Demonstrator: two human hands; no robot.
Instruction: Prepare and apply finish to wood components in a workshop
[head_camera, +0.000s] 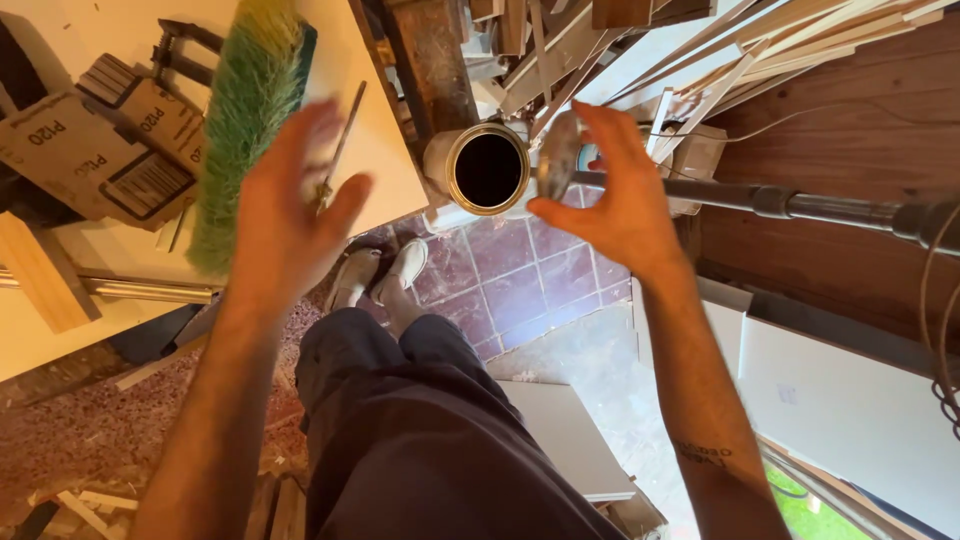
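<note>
An open round tin can (487, 168) with a gold rim and a dark inside stands ahead of me. My right hand (617, 195) holds its round metal lid (558, 155) on edge, just right of the can's mouth. My left hand (285, 205) hovers with its fingers spread and holds nothing, to the left of the can, over the edge of a white board (375, 130). A thin metal tool (338, 150) lies on that board, close to the fingers of my left hand.
A green-bristled brush (243, 120) and sandpaper sheets (95, 140) lie on the white board at left. A grey pipe (790, 205) runs right from the can. Wood strips (700, 50) pile up at the back. White panels (850, 410) lean at right. My legs stand on tiled floor (520, 280).
</note>
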